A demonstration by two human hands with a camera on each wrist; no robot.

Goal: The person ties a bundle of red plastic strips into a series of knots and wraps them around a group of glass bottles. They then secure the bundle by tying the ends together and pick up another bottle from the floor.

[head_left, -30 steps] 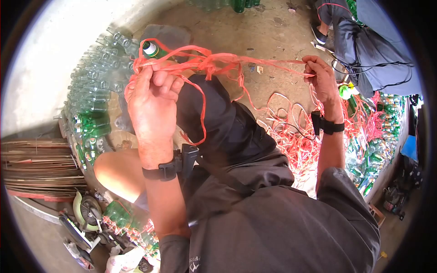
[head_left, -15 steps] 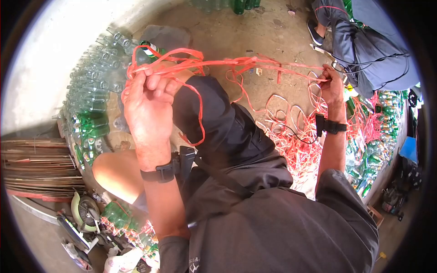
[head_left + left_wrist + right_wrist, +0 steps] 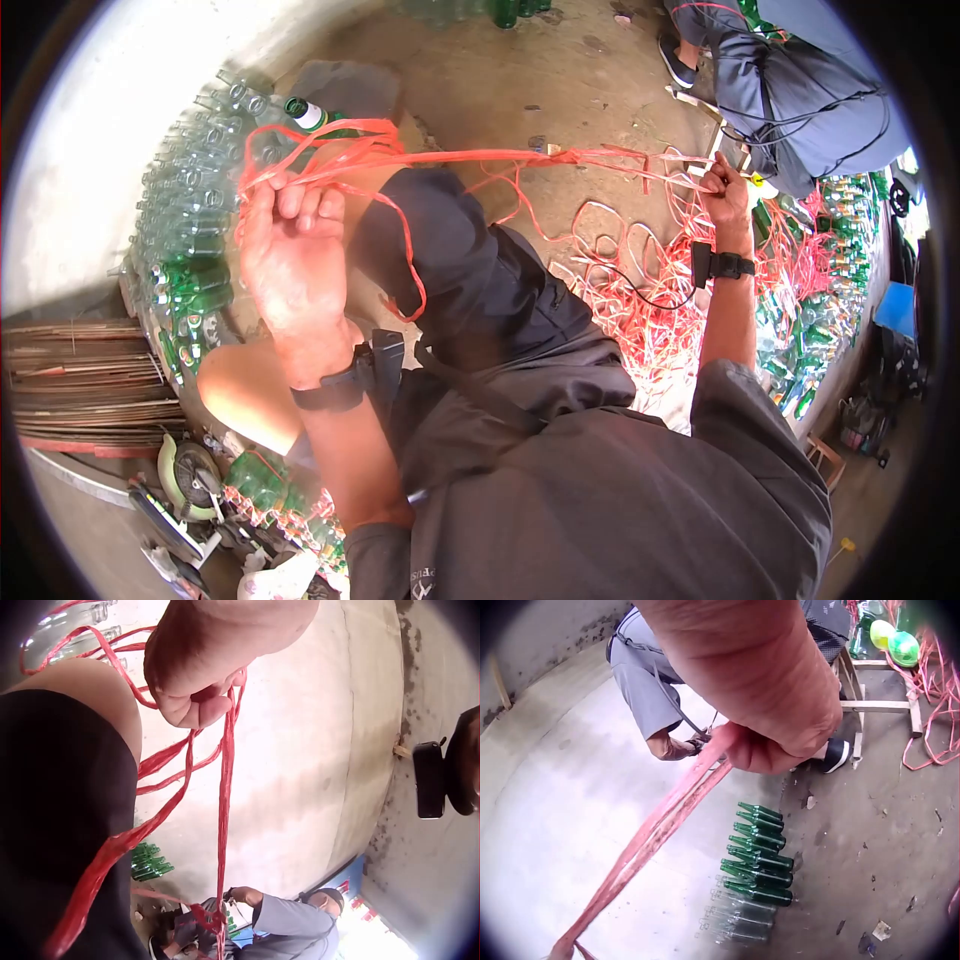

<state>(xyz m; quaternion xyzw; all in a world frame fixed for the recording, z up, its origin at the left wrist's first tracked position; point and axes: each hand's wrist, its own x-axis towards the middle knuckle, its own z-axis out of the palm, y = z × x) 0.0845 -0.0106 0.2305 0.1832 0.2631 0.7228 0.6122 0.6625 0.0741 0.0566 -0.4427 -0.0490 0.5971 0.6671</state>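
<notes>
Red plastic twine (image 3: 450, 157) runs stretched between my two hands across the head view. My left hand (image 3: 293, 255) grips a looped bunch of it, with fingers curled over the strands; one loose end hangs beside the dark-clothed knee. In the left wrist view, several strands (image 3: 226, 795) drop from the curled fingers of that hand (image 3: 199, 671). At the other end my right hand (image 3: 727, 197) pinches two strands, and in the right wrist view the flat twine (image 3: 641, 844) leaves its fingertips. A small knot or tangle sits on the twine nearer the right hand.
A heap of tangled red twine (image 3: 640, 315) lies by my right forearm. Clear bottles (image 3: 190, 180) stand in rows at left, with green ones (image 3: 200, 280) nearer. One green bottle (image 3: 307, 112) is behind the left hand. Another person (image 3: 790, 110) sits at upper right beside a wooden frame (image 3: 885, 706).
My hands have drawn apart, the left one leftward and the right one rightward. The bunched twine between them has lengthened into a straighter, tauter line.
</notes>
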